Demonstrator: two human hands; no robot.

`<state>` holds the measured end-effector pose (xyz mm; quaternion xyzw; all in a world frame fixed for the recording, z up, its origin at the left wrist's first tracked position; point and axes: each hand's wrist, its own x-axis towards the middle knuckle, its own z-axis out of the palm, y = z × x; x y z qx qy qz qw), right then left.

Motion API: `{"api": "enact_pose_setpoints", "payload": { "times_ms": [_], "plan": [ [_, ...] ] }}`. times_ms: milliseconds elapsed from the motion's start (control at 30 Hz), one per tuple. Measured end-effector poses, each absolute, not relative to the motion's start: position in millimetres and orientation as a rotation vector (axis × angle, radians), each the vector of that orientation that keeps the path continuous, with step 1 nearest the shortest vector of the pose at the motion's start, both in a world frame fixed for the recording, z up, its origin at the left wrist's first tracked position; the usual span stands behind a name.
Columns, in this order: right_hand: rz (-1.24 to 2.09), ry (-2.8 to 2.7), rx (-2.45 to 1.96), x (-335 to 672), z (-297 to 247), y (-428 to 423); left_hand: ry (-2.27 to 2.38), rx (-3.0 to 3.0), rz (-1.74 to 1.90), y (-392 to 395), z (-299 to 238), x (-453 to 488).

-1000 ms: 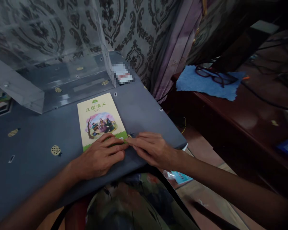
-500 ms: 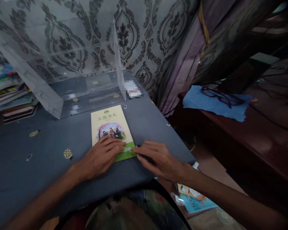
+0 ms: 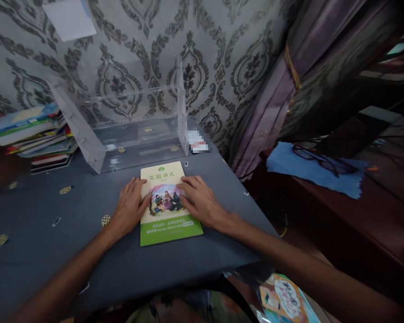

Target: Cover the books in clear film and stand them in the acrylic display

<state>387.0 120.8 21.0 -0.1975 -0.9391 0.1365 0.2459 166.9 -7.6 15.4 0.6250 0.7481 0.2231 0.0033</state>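
A thin book (image 3: 167,222) with a yellow and green cover and a picture of figures lies flat on the grey-blue tablecloth (image 3: 47,251). My left hand (image 3: 129,207) rests on the book's left edge, fingers stretched out and slightly apart. My right hand (image 3: 200,202) lies on the right edge, fingers flat over the cover. Neither hand lifts the book. Just beyond the book stands a clear acrylic box (image 3: 128,121), its open side facing me.
A stack of books (image 3: 33,137) lies at the back left against the patterned wall. A dark wooden desk at the right carries a blue cloth (image 3: 309,172) with glasses (image 3: 325,159). A colourful book (image 3: 286,300) lies low at the right. Purple curtain (image 3: 265,112) hangs beside the table.
Both hands slid from the book's near edge up to its left and right sides. The view tilted up, showing more wall and the book stack.
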Motion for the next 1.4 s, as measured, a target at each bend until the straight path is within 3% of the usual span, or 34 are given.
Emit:
{"api": "enact_pose_setpoints", "payload": {
  "times_ms": [167, 533, 733, 1033, 1167, 1333, 1400],
  "plan": [
    [0.258, -2.573, -0.635, 377, 19, 116, 2.239, 1.84, 0.862, -6, 26, 167],
    [0.196, -2.527, -0.595, 376, 14, 112, 1.591, 0.804, 1.606, 9, 45, 173],
    [0.241, -2.503, -0.584, 378, 15, 112, 1.444, 0.317, 1.515, 17, 55, 193],
    [0.304, -2.475, -0.738, 380, 17, 113, 1.427, 0.23, 1.604, 15, 59, 210],
    [0.626, -2.316, -0.829, 380, 14, 122, 1.41, 0.281, 1.691, 15, 52, 206],
    [1.505, -1.899, -0.634, 371, 9, 135, 1.418, 0.445, 1.763, 19, 49, 198],
    [1.703, -1.732, -0.541, 364, 9, 139, 1.463, 0.5, 1.781, 24, 48, 193]
  ]
}}
